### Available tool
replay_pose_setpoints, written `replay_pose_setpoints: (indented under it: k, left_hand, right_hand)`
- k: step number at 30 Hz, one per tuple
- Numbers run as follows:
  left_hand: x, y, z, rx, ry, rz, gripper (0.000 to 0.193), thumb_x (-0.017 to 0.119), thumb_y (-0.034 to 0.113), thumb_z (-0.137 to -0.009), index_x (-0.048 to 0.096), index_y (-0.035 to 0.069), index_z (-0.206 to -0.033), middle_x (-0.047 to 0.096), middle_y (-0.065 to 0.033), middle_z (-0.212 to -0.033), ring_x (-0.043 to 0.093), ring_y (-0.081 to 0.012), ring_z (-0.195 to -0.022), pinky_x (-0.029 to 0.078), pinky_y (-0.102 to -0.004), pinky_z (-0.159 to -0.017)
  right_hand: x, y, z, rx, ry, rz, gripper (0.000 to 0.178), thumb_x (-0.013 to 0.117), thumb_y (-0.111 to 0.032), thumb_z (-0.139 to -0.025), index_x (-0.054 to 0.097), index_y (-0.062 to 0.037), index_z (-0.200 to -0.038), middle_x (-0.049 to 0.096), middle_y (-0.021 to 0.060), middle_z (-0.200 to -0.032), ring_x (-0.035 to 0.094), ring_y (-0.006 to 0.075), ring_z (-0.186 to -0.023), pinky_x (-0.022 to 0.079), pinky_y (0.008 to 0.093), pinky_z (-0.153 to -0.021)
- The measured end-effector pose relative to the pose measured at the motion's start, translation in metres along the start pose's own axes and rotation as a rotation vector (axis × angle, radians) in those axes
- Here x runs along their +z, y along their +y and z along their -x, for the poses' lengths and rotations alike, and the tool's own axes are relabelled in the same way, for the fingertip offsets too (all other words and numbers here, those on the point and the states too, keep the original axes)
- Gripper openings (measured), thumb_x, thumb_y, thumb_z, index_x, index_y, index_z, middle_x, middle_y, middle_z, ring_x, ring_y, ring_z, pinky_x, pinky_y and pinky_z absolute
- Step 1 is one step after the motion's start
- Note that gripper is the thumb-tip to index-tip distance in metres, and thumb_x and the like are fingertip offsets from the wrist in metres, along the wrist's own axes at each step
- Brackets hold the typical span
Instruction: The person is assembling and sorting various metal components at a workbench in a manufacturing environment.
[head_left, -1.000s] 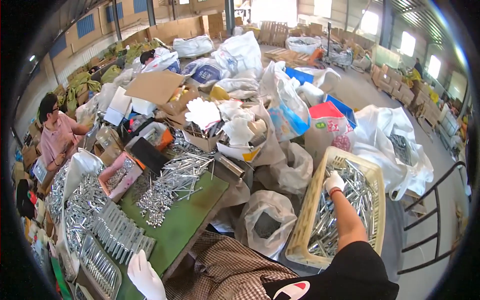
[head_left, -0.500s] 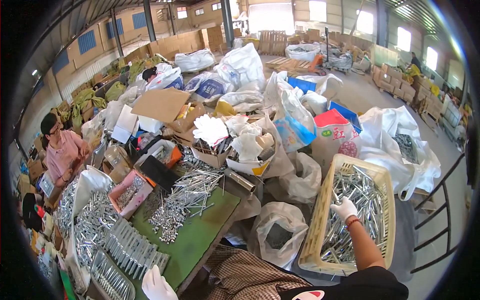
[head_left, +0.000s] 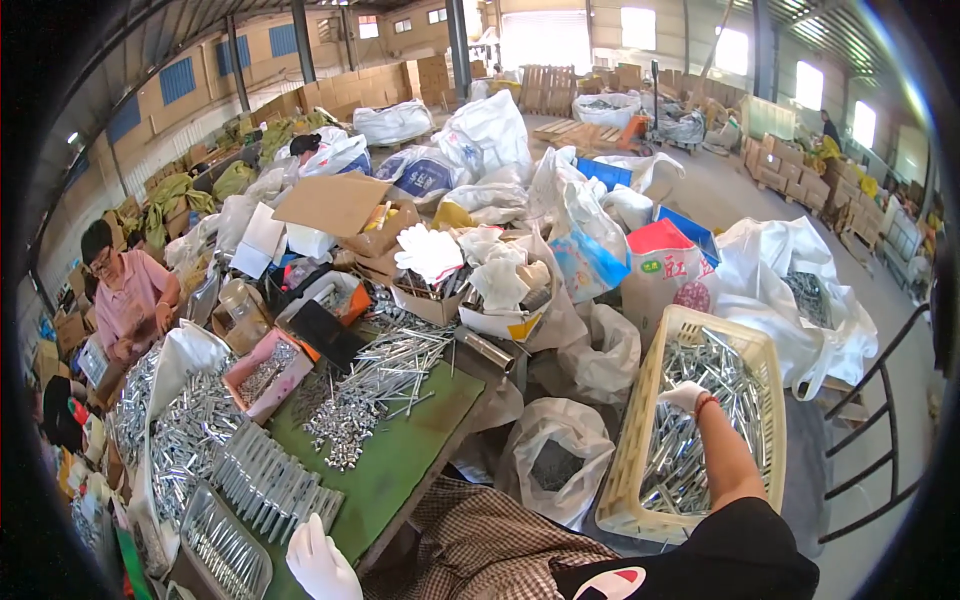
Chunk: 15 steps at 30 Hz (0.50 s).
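My left hand (head_left: 322,562), in a white glove, is held palm-side up by the near edge of the green tabletop (head_left: 393,447). Its fingers are loosely stretched, and nothing shows in them. Closest to it lie a row of metal bolts in clear plastic strips (head_left: 275,480) and a clear tray of bolts (head_left: 222,548). On the right, my gloved right hand (head_left: 684,397) reaches over a pale yellow plastic crate (head_left: 772,400) full of loose metal bolts (head_left: 700,450). Its fingertips blend into the bolts, so their grip is hidden.
Small nuts (head_left: 345,430) and long thin rods (head_left: 400,360) are heaped on the tabletop. A pink box (head_left: 262,375) of small parts stands behind. An open white sack (head_left: 557,455) sits between table and crate. At the left a person in pink (head_left: 128,295) works.
My right hand has shifted slightly up and left within the crate and turned more palm-down. The left hand has moved a little up and right. The person in pink has leaned down.
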<state>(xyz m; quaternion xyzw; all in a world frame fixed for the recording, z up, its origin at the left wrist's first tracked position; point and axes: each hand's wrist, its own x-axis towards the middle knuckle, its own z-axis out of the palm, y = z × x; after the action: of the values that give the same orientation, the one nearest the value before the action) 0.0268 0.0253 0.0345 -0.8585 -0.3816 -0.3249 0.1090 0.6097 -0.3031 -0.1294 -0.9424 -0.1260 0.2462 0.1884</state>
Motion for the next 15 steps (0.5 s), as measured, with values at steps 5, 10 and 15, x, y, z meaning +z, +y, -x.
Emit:
replay_pose_setpoints:
  k: [5, 10, 15]
  left_hand:
    - [-0.001, 0.0, 0.0, -0.013, -0.001, 0.002, 0.037, 0.061, 0.0, -0.08, 0.063, 0.002, -0.117, 0.064, -0.0227, -0.101, 0.06, -0.0387, -0.092, 0.048, -0.046, -0.083]
    - [0.001, -0.004, 0.001, 0.02, -0.001, 0.002, 0.039, 0.06, 0.0, -0.081, 0.061, 0.001, -0.119, 0.063, -0.0224, -0.101, 0.06, -0.0388, -0.092, 0.048, -0.0456, -0.082]
    - [0.003, -0.005, 0.0, -0.001, -0.038, -0.007, 0.04, 0.06, 0.001, -0.081, 0.06, 0.001, -0.121, 0.063, -0.022, -0.101, 0.06, -0.0384, -0.092, 0.048, -0.0452, -0.082]
  right_hand:
    - [0.017, -0.007, 0.005, 0.05, 0.097, -0.12, 0.057, 0.075, -0.048, -0.069, 0.07, 0.006, -0.086, 0.069, 0.0159, -0.079, 0.066, 0.0237, -0.065, 0.051, 0.0364, -0.061]
    - [0.008, -0.029, 0.042, 0.114, 0.028, -0.457, 0.046, 0.075, -0.04, -0.071, 0.068, 0.0051, -0.079, 0.065, 0.009, -0.071, 0.061, 0.0181, -0.057, 0.047, 0.032, -0.052]
    - [-0.005, -0.01, 0.048, -0.084, -0.079, -0.278, 0.044, 0.07, -0.046, -0.069, 0.07, -0.0032, -0.082, 0.062, 0.0068, -0.069, 0.056, 0.0168, -0.06, 0.046, 0.0321, -0.054]
